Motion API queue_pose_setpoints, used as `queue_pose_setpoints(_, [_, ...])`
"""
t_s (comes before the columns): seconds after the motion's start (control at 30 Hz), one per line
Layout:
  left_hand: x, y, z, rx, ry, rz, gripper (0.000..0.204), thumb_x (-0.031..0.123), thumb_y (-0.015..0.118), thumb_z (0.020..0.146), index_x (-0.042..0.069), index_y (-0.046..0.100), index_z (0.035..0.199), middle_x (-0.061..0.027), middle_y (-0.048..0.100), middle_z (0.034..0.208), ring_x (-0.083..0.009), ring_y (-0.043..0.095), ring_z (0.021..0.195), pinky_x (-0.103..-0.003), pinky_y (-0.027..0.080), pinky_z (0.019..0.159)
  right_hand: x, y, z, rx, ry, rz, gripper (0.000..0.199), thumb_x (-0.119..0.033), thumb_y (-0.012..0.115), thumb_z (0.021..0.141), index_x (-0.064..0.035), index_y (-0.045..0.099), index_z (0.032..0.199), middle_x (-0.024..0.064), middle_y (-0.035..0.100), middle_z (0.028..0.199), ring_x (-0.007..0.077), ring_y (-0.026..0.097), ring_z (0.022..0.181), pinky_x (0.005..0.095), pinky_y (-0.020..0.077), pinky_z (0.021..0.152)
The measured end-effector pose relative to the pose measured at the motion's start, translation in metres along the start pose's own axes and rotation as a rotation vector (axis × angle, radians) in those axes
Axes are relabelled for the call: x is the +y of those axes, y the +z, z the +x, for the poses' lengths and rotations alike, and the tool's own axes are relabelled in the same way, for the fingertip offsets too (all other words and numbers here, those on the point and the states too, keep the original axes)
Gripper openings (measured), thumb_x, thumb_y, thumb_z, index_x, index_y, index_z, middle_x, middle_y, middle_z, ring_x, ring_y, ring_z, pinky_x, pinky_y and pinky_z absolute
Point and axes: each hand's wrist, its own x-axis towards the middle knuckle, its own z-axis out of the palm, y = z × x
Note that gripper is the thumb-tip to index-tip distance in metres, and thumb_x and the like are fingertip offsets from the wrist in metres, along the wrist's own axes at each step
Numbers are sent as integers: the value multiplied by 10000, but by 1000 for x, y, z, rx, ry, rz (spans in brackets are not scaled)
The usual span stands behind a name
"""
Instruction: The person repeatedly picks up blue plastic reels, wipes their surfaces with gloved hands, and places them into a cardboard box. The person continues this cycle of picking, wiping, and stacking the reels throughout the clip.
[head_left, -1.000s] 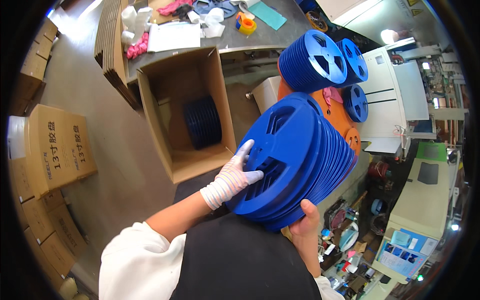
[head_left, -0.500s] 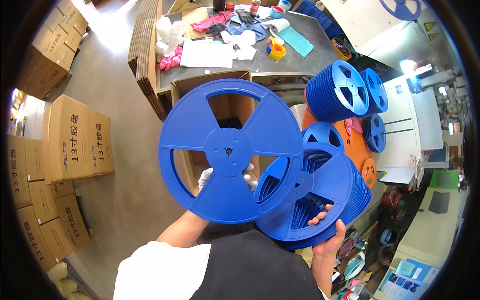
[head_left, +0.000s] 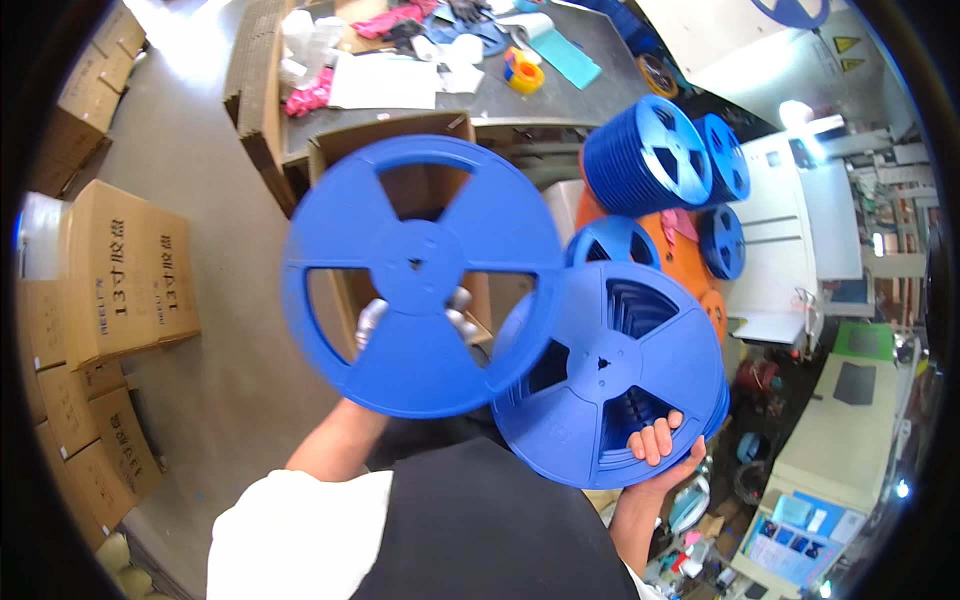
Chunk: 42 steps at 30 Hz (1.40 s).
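My left hand point(head_left: 371, 326), in a white glove, is behind a large blue reel flange point(head_left: 422, 365) and grips it. Its fingers show through two of the flange's window openings; the palm is hidden. At the right, my right hand point(head_left: 656, 441) grips a thick stack of matching blue reel flanges point(head_left: 668, 350). Bare fingers curl through a window of the front flange, and the thumb lies along the stack's outer edge. The left flange overlaps the left rim of this stack in view.
An open carton point(head_left: 330, 160) stands behind the left flange. More blue flange stacks point(head_left: 640, 160) rest on an orange surface point(head_left: 676, 240). Ahead, a grey table point(head_left: 500, 95) bears tape, paper and gloves. Printed cartons point(head_left: 130, 275) stand on the left; machines line the right.
The stack in my right hand has turned its front flange more squarely toward me. The view has shifted, so the surroundings sit further left and higher. Both hands keep their grip.
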Motion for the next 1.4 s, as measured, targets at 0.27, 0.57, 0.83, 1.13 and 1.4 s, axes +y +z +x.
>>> queue_pose_setpoints(0.27, [37,29,-19,-137,29,133,822,373,706,897,-17,295,1494,-217,576,1236,-351,573,1201,-452,525,1025,-7,-14,-9,-352,-104,286,376,-404,603,955,-42,529,1028,34,541,632,165,552,528,339,429,593])
queue_pose_setpoints(0.57, [46,19,-20,-231,2,227,828,392,723,888,-13,308,1479,-232,579,1222,-374,574,1198,-459,521,1027,0,3,4,-384,-106,279,314,-346,600,978,-52,489,972,21,524,607,142,536,495,309,432,553])
queue_pose_setpoints(0.83, [69,-13,-44,163,103,314,698,422,634,940,-36,408,1416,-190,578,1310,-315,629,1110,-414,551,969,7,1,-1,-283,-81,233,379,-421,559,982,-53,492,1046,25,531,663,160,551,552,347,436,639])
queue_pose_setpoints(1.13, [109,-147,-31,942,228,819,501,476,761,828,174,599,1194,-64,675,955,-217,660,852,-416,555,790,20,-5,-10,-205,-31,236,407,-443,574,965,-49,504,1038,28,536,666,166,555,560,356,458,644])
queue_pose_setpoints(1.4, [0,-41,39,72,662,2764,506,248,614,833,41,577,1293,-233,497,1376,-412,448,1300,-451,337,1118,24,-8,-22,-275,-28,258,404,-446,611,936,-56,524,1000,27,546,613,173,562,517,365,466,600])
